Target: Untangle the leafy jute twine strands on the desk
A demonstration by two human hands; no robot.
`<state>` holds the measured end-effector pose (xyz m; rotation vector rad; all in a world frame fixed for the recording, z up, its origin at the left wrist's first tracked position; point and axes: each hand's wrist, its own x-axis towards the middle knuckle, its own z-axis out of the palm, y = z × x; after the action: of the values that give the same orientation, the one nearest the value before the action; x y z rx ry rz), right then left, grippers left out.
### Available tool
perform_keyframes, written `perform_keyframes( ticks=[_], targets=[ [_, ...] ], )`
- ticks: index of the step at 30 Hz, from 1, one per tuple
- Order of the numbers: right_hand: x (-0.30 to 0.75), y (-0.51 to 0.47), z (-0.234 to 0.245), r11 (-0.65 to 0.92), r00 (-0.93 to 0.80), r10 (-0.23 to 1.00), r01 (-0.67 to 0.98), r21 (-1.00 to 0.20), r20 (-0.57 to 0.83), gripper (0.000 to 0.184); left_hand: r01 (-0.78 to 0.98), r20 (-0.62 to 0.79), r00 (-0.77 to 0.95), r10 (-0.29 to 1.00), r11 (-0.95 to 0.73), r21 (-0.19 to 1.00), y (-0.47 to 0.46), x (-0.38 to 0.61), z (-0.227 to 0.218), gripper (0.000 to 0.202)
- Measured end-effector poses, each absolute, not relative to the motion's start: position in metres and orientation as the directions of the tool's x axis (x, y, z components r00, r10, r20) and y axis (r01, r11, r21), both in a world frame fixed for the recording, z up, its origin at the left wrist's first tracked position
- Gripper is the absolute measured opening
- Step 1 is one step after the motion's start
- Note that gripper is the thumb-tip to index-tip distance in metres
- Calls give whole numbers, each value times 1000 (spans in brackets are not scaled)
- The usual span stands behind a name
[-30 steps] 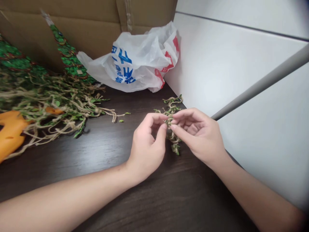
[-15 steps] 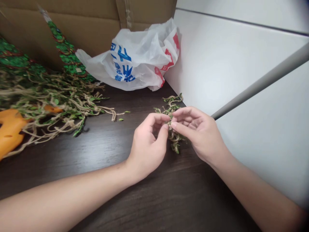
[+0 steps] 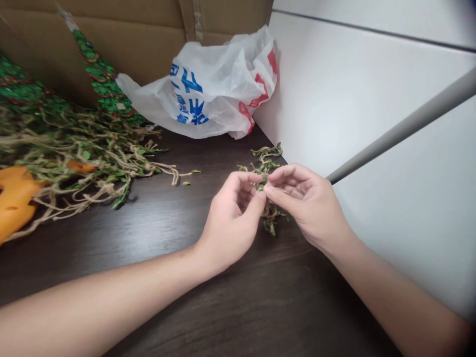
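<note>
One left hand [image 3: 230, 220], one right hand [image 3: 308, 208], one leafy twine sprig [image 3: 266, 161], one plastic bag [image 3: 208, 94], one cardboard box [image 3: 111, 39]

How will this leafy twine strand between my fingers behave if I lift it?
The leafy twine strand will probably flop: it hangs in loose kinks beside your right hand. It likely feels light, and may shed leaves, since a loose leaf lies on the wood tabletop.
</note>
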<state>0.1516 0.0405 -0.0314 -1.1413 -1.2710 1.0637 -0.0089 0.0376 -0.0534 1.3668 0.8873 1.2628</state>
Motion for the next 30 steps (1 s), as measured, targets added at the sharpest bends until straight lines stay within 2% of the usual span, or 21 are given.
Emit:
perform_keyframes(
  ticks=[2, 13, 21, 26, 30],
  targets=[
    [151, 41, -31, 166, 35, 985, 57, -984, 168, 17, -106, 233, 175, 957, -217, 970, 38, -8, -54, 18],
    [152, 39, -28, 107, 20, 994, 47, -993, 108, 18, -34, 251, 100, 963, -249, 968, 39, -10, -54, 11],
    [154, 41, -31, 90, 30, 995, 44, -995, 91, 15, -18, 245, 130, 961, -245, 969, 42, -12, -57, 16],
    [152, 41, -30, 85, 27, 996, 27, -996, 86, 17, 26, 309, 149, 939, -316, 948, 41, -14, -53, 24],
    [151, 40, -30, 72, 25, 997, 11, -997, 72, 21, -32, 281, 170, 945, -280, 959, 41, -13, -52, 25]
  ],
)
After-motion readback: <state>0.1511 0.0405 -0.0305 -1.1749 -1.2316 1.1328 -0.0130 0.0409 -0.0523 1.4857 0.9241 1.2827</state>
